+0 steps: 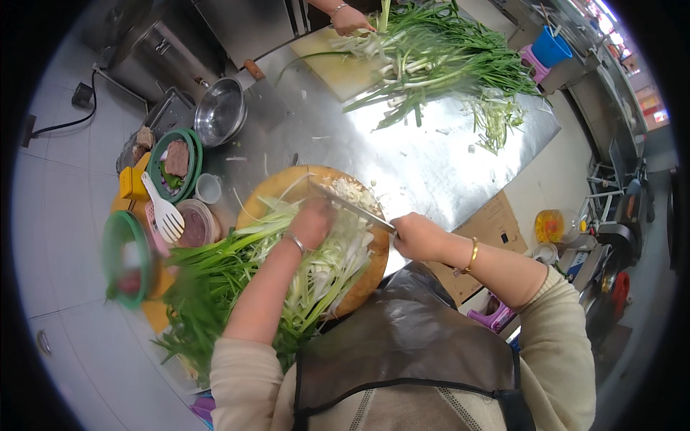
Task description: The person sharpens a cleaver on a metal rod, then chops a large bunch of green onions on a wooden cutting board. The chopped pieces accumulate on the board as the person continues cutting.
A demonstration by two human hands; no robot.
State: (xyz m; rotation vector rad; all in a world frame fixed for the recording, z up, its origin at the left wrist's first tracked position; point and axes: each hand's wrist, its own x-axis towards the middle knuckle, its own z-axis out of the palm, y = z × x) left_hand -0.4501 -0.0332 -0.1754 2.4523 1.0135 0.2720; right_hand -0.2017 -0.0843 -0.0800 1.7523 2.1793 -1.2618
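My right hand (418, 238) grips the handle of a kitchen knife (352, 203), whose blade slants to the upper left across a round wooden chopping board (280, 179). Curled fingers of my left hand (313, 224) press on a bunch of scallions (327, 269), close beside the blade. The white stalks lie on the board, while the green leaves hang past its left edge toward my left forearm. Small chopped white pieces (352, 191) are heaped on the far side of the knife. My left fingertips are partly hidden and somewhat blurred.
Across the metal table (309, 136), another person's hand (349, 20) touches a large scallion pile (438, 57). To the left stand a metal bowl (220, 112), green baskets (129, 237), a white slotted spatula (167, 215) and a lidded tub (198, 221).
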